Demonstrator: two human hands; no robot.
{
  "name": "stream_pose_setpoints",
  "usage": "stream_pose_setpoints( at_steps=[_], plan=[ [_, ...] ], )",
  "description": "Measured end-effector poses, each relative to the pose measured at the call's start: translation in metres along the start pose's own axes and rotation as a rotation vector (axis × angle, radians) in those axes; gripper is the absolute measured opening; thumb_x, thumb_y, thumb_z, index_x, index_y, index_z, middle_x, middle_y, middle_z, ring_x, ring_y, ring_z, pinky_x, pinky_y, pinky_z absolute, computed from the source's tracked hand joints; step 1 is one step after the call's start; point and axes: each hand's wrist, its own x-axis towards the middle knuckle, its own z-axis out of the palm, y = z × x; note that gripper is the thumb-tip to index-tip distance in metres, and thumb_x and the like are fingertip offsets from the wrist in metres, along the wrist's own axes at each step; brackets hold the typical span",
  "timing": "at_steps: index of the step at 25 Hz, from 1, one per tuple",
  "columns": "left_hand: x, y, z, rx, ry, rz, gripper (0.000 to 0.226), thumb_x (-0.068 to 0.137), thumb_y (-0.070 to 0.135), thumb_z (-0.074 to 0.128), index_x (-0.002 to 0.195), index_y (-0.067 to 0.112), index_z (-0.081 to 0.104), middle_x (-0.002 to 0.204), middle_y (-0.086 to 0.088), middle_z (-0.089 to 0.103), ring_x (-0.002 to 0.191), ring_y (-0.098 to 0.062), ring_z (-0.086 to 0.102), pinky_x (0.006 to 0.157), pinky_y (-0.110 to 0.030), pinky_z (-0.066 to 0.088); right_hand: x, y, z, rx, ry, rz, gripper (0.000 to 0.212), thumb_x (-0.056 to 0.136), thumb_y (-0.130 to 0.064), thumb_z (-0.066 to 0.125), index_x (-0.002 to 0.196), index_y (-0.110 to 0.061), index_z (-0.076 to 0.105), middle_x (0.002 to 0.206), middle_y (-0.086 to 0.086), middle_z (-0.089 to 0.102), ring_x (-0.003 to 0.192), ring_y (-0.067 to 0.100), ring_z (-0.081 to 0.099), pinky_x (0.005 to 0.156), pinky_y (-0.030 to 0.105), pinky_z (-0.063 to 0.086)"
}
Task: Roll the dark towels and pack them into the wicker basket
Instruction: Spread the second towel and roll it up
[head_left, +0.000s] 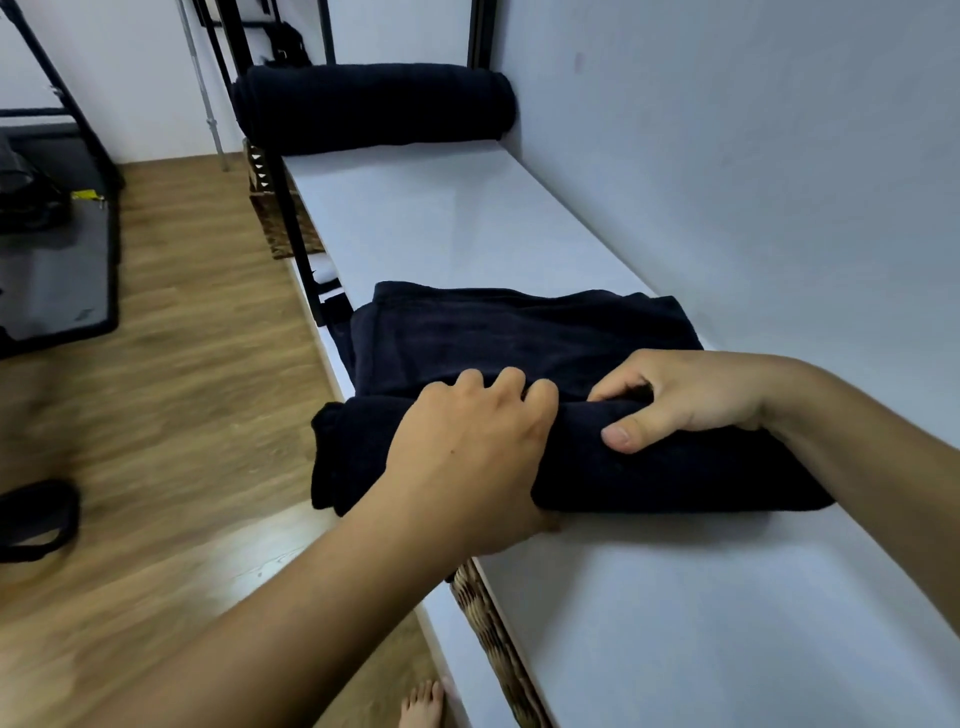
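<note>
While the dark towel (675, 467) lay half rolled on the near end of the white shelf (441, 218), the left hand (467, 452) curled its fingers round the roll and the right hand (691, 395) pinched it.

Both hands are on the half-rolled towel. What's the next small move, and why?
Probably roll it one more turn forward. The left hand and right hand grip the rolled part of the dark towel, and its flat part lies unrolled just beyond them on the white shelf.
</note>
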Motion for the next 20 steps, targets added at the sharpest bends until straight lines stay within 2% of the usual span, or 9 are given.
stream_pose_setpoints(
  at_steps=[3, 6, 9, 10, 12, 13, 15, 18, 20],
  plan=[
    [0.016, -0.007, -0.005, -0.056, -0.097, 0.013, 0.068, 0.063, 0.081, 0.063, 0.093, 0.028, 0.033, 0.087, 0.01, 0.043, 0.08, -0.02, 0.05, 0.061, -0.033, 0.032, 0.0, 0.0, 0.002, -0.044, 0.064, -0.005, 0.046, 0.064, -0.064, 0.073, 0.099, -0.033, 0.074, 0.093, -0.006, 0.075, 0.085, 0.01, 0.07, 0.077, 0.026, 0.05],
    [0.029, -0.016, -0.006, -0.144, -0.224, 0.034, 0.066, 0.054, 0.082, 0.067, 0.092, 0.031, 0.045, 0.091, 0.013, 0.055, 0.088, -0.017, 0.054, 0.066, -0.033, 0.041, -0.012, -0.003, 0.009, -0.169, 0.301, -0.019, 0.053, 0.06, -0.073, 0.071, 0.103, -0.044, 0.069, 0.098, -0.019, 0.072, 0.095, -0.002, 0.065, 0.086, 0.025, 0.05],
    [0.044, -0.024, -0.017, -0.286, -0.385, -0.031, 0.065, 0.048, 0.081, 0.072, 0.084, 0.031, 0.053, 0.083, 0.014, 0.062, 0.08, -0.013, 0.059, 0.074, -0.038, 0.053, -0.034, -0.002, 0.034, -0.645, 0.731, -0.146, 0.053, 0.079, -0.077, 0.048, 0.111, -0.039, 0.067, 0.103, -0.02, 0.068, 0.097, 0.003, 0.062, 0.081, 0.028, 0.052],
    [0.048, -0.026, -0.021, -0.321, -0.424, -0.049, 0.064, 0.047, 0.08, 0.073, 0.082, 0.031, 0.054, 0.081, 0.013, 0.063, 0.077, -0.012, 0.06, 0.075, -0.039, 0.054, -0.037, 0.003, 0.044, -0.792, 0.787, -0.187, 0.059, 0.083, -0.075, 0.044, 0.118, -0.033, 0.066, 0.11, -0.017, 0.068, 0.098, 0.009, 0.063, 0.08, 0.029, 0.053],
    [0.049, -0.025, -0.025, -0.326, -0.45, -0.057, 0.064, 0.046, 0.08, 0.074, 0.082, 0.03, 0.055, 0.081, 0.013, 0.064, 0.075, -0.012, 0.061, 0.075, -0.039, 0.055, -0.039, 0.015, 0.058, -0.868, 0.775, -0.188, 0.076, 0.075, -0.079, 0.05, 0.13, -0.027, 0.061, 0.122, -0.012, 0.066, 0.105, 0.015, 0.063, 0.086, 0.029, 0.051],
    [0.046, -0.023, -0.026, -0.302, -0.426, -0.056, 0.065, 0.047, 0.081, 0.073, 0.082, 0.03, 0.054, 0.081, 0.014, 0.062, 0.077, -0.013, 0.06, 0.074, -0.039, 0.054, -0.038, 0.016, 0.057, -0.822, 0.738, -0.157, 0.082, 0.068, -0.081, 0.054, 0.132, -0.031, 0.059, 0.124, -0.015, 0.065, 0.107, 0.013, 0.062, 0.088, 0.027, 0.048],
    [0.033, -0.017, -0.022, -0.189, -0.322, -0.045, 0.067, 0.053, 0.083, 0.068, 0.089, 0.029, 0.048, 0.088, 0.016, 0.054, 0.087, -0.014, 0.056, 0.072, -0.035, 0.049, -0.039, 0.006, 0.044, -0.665, 0.598, -0.053, 0.079, 0.058, -0.081, 0.063, 0.128, -0.046, 0.057, 0.117, -0.027, 0.065, 0.106, 0.0, 0.058, 0.089, 0.018, 0.042],
    [0.017, -0.002, -0.019, -0.103, -0.135, 0.013, 0.072, 0.069, 0.075, 0.064, 0.117, 0.028, 0.037, 0.107, 0.007, 0.037, 0.101, -0.019, 0.043, 0.074, -0.033, 0.038, -0.034, -0.008, 0.01, -0.456, 0.356, -0.006, 0.065, 0.056, -0.061, 0.086, 0.116, -0.049, 0.063, 0.106, -0.033, 0.066, 0.103, -0.01, 0.057, 0.088, 0.013, 0.042],
    [0.013, 0.014, -0.019, -0.137, -0.051, 0.038, 0.077, 0.078, 0.065, 0.065, 0.132, 0.026, 0.026, 0.118, 0.001, 0.033, 0.106, -0.021, 0.039, 0.074, -0.033, 0.039, -0.021, -0.016, -0.017, -0.313, 0.106, 0.06, 0.058, 0.058, -0.044, 0.092, 0.111, -0.045, 0.067, 0.107, -0.028, 0.069, 0.103, -0.007, 0.061, 0.095, 0.019, 0.046]
  ],
)
